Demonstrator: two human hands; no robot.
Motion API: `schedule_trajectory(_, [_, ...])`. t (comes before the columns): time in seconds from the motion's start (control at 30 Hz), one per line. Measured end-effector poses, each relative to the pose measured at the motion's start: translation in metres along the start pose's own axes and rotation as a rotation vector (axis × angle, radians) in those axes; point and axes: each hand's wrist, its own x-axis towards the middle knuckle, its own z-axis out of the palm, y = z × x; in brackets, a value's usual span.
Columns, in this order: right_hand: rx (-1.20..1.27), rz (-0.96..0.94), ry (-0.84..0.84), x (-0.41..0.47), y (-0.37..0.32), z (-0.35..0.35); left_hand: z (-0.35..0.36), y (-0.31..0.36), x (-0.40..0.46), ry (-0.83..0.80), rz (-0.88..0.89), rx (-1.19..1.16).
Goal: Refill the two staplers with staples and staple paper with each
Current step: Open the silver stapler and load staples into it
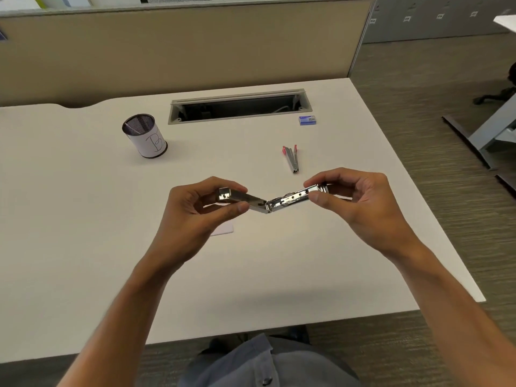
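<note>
A silver metal stapler (275, 201) hangs above the middle of the desk, swung wide open at its hinge so the two halves form a shallow V. My left hand (195, 210) pinches the left half near its blunt end. My right hand (354, 199) grips the right half between thumb and fingers. A second stapler with red ends (291, 159) lies on the desk behind my hands, also spread open. A small blue staple box (307, 120) sits further back to the right. A white piece of paper (223, 229) lies flat, partly hidden under my left hand.
A mesh pen cup with a white label (145, 135) stands at the back left. A recessed cable tray (237, 106) runs along the rear of the white desk (83, 219). The desk's right edge drops to carpet; a partition wall stands behind.
</note>
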Motion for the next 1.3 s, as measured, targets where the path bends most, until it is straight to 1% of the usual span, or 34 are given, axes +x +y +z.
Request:
schedule_trajectory(0.13, [-0.048,0.068,-0.017,-0.002,0.021,-0.002,-0.003,-0.016,-0.007,0.032,-0.064,0.048])
schedule_trajectory(0.27, [-0.094,0.121,-0.069,-0.007,0.042,0.0,-0.004,-0.035,-0.014,0.049,-0.116,0.07])
schedule_trajectory(0.43, [-0.188,0.117,-0.109,-0.009,0.066,0.003,-0.004,-0.059,-0.017,0.052,-0.181,0.057])
schedule_trajectory(0.57, [-0.261,0.058,-0.149,-0.012,0.085,0.006,-0.004,-0.081,-0.021,0.072,-0.272,0.015])
schedule_trajectory(0.67, [-0.389,0.005,-0.181,-0.011,0.104,0.006,-0.002,-0.097,-0.024,0.068,-0.303,0.02])
schedule_trajectory(0.83, [-0.533,-0.003,-0.197,-0.012,0.137,0.007,0.003,-0.125,-0.029,0.013,-0.271,0.14])
schedule_trajectory(0.9, [-0.552,0.005,-0.189,-0.014,0.145,0.007,0.005,-0.136,-0.031,-0.002,-0.21,0.229])
schedule_trajectory(0.97, [-0.559,0.008,-0.185,-0.017,0.152,0.009,0.007,-0.144,-0.033,0.015,-0.156,0.312])
schedule_trajectory(1.17, [-0.633,-0.018,-0.197,-0.021,0.167,0.014,0.013,-0.159,-0.035,0.028,-0.098,0.42])
schedule_trajectory(1.3, [-0.609,-0.004,-0.21,-0.021,0.175,0.016,0.013,-0.169,-0.035,0.005,-0.081,0.449])
